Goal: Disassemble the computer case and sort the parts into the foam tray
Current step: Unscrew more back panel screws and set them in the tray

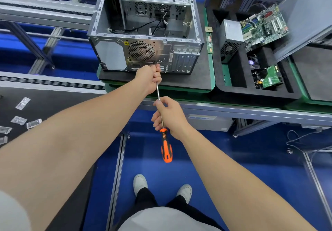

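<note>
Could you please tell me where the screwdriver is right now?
In the head view the screwdriver is at centre, tip at the rear of the computer case, left hand gripping the shaft near the tip, right hand just above the orange handle.

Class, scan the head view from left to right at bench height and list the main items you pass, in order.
plastic packets → computer case → power supply → motherboard → grey metal panel

Small clear packets point(22, 103), contents unclear, lie scattered on the black surface point(62, 104).
</note>
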The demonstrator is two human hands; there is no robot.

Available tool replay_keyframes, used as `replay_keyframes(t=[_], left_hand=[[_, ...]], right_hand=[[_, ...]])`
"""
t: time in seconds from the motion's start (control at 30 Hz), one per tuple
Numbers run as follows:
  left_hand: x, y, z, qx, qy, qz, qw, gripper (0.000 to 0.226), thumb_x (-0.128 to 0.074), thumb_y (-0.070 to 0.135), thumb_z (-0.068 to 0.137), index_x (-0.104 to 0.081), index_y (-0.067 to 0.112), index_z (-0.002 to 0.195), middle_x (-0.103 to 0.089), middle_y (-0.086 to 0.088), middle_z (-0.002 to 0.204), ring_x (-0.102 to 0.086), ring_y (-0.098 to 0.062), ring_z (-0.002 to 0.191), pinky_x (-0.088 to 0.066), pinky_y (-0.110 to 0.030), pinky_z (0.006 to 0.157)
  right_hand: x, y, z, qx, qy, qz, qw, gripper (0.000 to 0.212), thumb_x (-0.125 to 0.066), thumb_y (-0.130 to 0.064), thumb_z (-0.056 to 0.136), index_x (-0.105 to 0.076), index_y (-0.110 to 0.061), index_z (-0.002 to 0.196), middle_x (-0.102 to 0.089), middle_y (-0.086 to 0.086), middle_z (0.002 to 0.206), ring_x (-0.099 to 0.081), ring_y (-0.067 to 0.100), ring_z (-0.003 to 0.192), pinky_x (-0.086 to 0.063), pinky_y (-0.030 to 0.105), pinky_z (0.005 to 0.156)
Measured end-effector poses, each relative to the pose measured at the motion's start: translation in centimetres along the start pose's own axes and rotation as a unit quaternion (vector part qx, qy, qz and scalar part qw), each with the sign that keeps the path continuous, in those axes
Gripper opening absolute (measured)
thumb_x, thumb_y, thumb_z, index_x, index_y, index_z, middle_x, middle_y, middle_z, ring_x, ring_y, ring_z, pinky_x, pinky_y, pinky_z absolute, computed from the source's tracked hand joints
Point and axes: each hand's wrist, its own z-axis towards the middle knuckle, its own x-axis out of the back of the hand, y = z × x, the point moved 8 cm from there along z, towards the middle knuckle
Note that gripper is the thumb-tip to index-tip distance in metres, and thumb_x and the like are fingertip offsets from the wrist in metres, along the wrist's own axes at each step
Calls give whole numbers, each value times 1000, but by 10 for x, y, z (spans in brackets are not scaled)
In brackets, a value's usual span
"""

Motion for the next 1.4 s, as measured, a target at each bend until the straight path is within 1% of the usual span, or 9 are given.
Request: replay_keyframes(t=[0.3, 0.57, 0.63, 0.77, 0.87, 0.97, 1.1, 1.23, 1.4], left_hand=[[-4, -1, -8, 26, -34, -74, 996, 34, -30, 13, 113, -54, 7, 89, -46, 3, 69, -28, -5, 35, -19, -17, 34], [1, 13, -14, -55, 38, 146, 987, 33, -31, 10, 111, -57, 7, 91, -54, -5, 73, -51, -13, 58, -44, -17, 48], [4, 30, -21, -132, 94, 333, 929, 30, -40, 13, 108, -62, 7, 88, -61, -7, 77, -59, -19, 63, -52, -24, 53], [-22, 82, -66, -432, 182, 675, 570, 19, -49, 23, 96, -67, 16, 93, -62, 0, 87, -55, -23, 85, -42, -34, 68], [-54, 104, -92, -568, 127, 697, 419, 34, -54, 23, 76, -61, 17, 108, -58, -4, 106, -52, -28, 103, -39, -35, 86], [-69, 122, -75, -460, 92, 785, 403, 71, -61, 32, 67, -48, 22, 136, -51, -5, 130, -44, -29, 128, -32, -43, 108], [-80, 128, -51, -282, 49, 894, 344, 69, -72, 42, 74, -50, 24, 137, -62, -4, 98, -58, -36, 96, -50, -45, 79], [-86, 132, -39, -265, 34, 915, 302, 103, -92, 40, 73, -37, 21, 157, -57, -7, 146, -48, -41, 135, -52, -56, 94], [-87, 129, -37, -250, 41, 924, 287, 98, -95, 39, 68, -49, 13, 150, -64, -13, 136, -56, -43, 124, -54, -55, 96]], right_hand=[[-54, 25, -42, -145, -335, 515, 775, 40, -42, -45, 112, -56, -13, 92, -47, 4, 53, -32, 11, 33, -38, 21, 33], [-22, 34, -26, -74, -8, 22, 997, 40, -37, -36, 112, -56, -8, 91, -47, 10, 58, -31, 19, 38, -37, 32, 45], [-21, 28, -27, -64, 40, -67, 995, 31, -37, -23, 108, -59, -5, 95, -54, 14, 70, -38, 23, 41, -42, 39, 52], [-33, 30, -32, -92, -4, 68, 993, 47, -37, -46, 113, -62, -10, 97, -48, 8, 61, -33, 17, 39, -39, 30, 44], [-39, 34, -34, -103, -76, 170, 977, 49, -38, -53, 113, -62, -13, 100, -44, 6, 60, -30, 17, 42, -34, 29, 43], [-44, 30, -37, -91, -155, 279, 943, 44, -37, -48, 114, -62, -13, 108, -46, 6, 61, -28, 15, 42, -32, 27, 43], [-46, 15, -39, -68, -218, 404, 886, 34, -39, -37, 114, -61, -13, 124, -45, 2, 58, -27, 11, 38, -32, 24, 38], [-46, 1, -41, -78, -276, 539, 792, 31, -39, -30, 112, -64, -14, 122, -47, 1, 55, -23, 8, 32, -29, 19, 30], [-28, 5, -32, -38, -182, 386, 903, 25, -40, -22, 113, -58, -8, 121, -51, 1, 53, -28, 10, 29, -29, 20, 31]])
